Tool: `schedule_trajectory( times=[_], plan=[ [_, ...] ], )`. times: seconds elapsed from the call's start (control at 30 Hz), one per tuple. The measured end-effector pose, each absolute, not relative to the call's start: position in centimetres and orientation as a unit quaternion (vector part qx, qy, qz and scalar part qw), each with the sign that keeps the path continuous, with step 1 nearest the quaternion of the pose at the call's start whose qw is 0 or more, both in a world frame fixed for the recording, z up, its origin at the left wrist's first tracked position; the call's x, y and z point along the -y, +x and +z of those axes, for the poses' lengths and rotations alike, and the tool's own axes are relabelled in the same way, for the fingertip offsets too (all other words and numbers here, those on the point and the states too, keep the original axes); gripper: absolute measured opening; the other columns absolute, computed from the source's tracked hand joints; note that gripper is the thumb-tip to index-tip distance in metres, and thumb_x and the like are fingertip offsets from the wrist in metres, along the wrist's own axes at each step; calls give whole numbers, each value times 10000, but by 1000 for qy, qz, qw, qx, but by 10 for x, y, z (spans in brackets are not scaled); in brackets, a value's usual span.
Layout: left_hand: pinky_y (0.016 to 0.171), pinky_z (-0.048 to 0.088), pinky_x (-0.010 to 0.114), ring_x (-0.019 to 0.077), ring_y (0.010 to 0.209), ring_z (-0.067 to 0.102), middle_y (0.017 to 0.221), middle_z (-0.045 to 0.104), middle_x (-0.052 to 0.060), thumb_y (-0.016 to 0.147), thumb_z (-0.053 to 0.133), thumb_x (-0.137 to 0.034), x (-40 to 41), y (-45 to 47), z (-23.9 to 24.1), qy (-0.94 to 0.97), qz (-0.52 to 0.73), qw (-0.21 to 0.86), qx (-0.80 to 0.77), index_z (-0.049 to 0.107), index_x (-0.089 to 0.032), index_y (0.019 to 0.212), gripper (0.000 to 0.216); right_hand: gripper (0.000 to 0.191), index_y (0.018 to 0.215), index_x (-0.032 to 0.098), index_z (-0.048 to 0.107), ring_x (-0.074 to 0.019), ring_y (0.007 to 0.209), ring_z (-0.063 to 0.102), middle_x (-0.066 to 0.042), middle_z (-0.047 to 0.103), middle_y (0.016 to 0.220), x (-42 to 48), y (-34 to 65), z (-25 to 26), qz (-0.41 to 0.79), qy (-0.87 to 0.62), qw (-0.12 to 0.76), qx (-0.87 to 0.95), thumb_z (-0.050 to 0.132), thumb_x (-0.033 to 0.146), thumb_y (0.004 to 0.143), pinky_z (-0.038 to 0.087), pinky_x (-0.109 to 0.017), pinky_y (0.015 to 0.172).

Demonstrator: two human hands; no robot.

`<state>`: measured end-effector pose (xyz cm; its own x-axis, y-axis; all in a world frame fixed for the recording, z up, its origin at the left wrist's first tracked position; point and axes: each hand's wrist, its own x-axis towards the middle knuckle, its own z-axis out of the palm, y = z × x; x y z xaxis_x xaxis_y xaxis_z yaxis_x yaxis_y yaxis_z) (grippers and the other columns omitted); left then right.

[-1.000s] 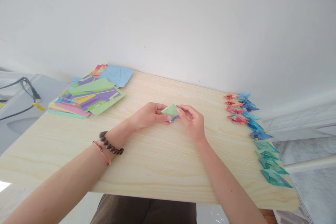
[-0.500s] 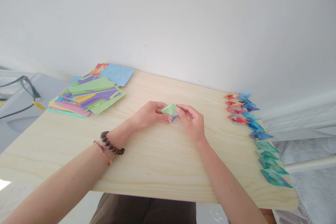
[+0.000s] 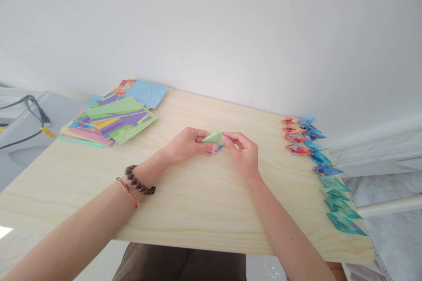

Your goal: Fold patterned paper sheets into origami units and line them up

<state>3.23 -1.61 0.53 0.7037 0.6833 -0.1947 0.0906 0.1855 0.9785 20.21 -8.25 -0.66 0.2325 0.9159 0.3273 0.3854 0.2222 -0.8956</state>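
Btwn 2 hands [image 3: 185, 144] [image 3: 244, 153], 1 folded grn paper [image 3: 215, 138]

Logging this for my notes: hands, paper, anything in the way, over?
Left hand and right hand pinching paper. Folded, green and purple showing. Sheets left, folded pieces right, apart from hands.

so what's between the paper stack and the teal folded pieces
The left hand and right hand, holding the light-green folded paper, show there in the head view.
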Motion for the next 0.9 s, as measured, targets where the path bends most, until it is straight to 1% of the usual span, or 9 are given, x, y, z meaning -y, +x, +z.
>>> schedule_trajectory(
  times=[0.1, 0.17, 0.3, 0.43, 0.63, 0.77, 0.9],
  plan=[
    [832, 523, 329, 220, 938, 623, 912, 694, 48, 734, 634, -437, 16, 32, 7, 608, 216, 703, -299, 686, -134, 925, 362, 179, 902, 210, 680, -163, 802, 627, -32, 684, 863, 82, 203, -7, 259, -569, 543, 561, 603, 326, 790, 500, -300, 749],
    [841, 521, 330, 229, 963, 614, 900, 695, 41, 749, 608, -465, 16, 32, 6, 607, 224, 701, -300, 695, -135, 895, 371, 184, 899, 210, 680, -171, 817, 629, -37, 686, 878, 82, 204, -8, 270, -568, 542, 558, 604, 336, 787, 505, -309, 754],
    [819, 529, 315, 229, 935, 624, 861, 701, 29, 716, 641, -470, 14, 32, 1, 601, 230, 698, -313, 706, -136, 855, 368, 200, 892, 211, 683, -173, 803, 631, -37, 689, 855, 82, 204, -7, 283, -570, 538, 553, 604, 357, 782, 510, -315, 749],
    [808, 527, 317, 233, 906, 630, 853, 705, 38, 712, 650, -457, 14, 31, 1, 612, 239, 684, -317, 710, -119, 832, 364, 201, 894, 204, 689, -160, 761, 631, -32, 689, 817, 81, 204, -5, 298, -563, 544, 546, 617, 347, 773, 510, -291, 709],
    [774, 539, 319, 226, 877, 633, 841, 703, 43, 741, 628, -447, 16, 32, 6, 624, 235, 679, -307, 706, -107, 853, 366, 189, 871, 195, 691, -162, 774, 636, -39, 699, 853, 81, 204, -5, 327, -552, 555, 530, 646, 333, 749, 513, -292, 720],
    [760, 540, 309, 224, 900, 630, 915, 702, 54, 748, 621, -453, 17, 32, 9, 625, 244, 672, -314, 689, -126, 953, 392, 186, 861, 197, 692, -165, 770, 640, -41, 701, 861, 81, 205, -5, 333, -551, 555, 527, 655, 333, 740, 518, -296, 719],
    [773, 524, 298, 236, 908, 632, 906, 712, 64, 752, 612, -466, 15, 30, 9, 650, 252, 631, -340, 712, -128, 922, 392, 179, 852, 204, 696, -166, 768, 642, -38, 700, 857, 81, 205, -5, 332, -555, 546, 532, 658, 335, 735, 520, -290, 711]
  ],
)
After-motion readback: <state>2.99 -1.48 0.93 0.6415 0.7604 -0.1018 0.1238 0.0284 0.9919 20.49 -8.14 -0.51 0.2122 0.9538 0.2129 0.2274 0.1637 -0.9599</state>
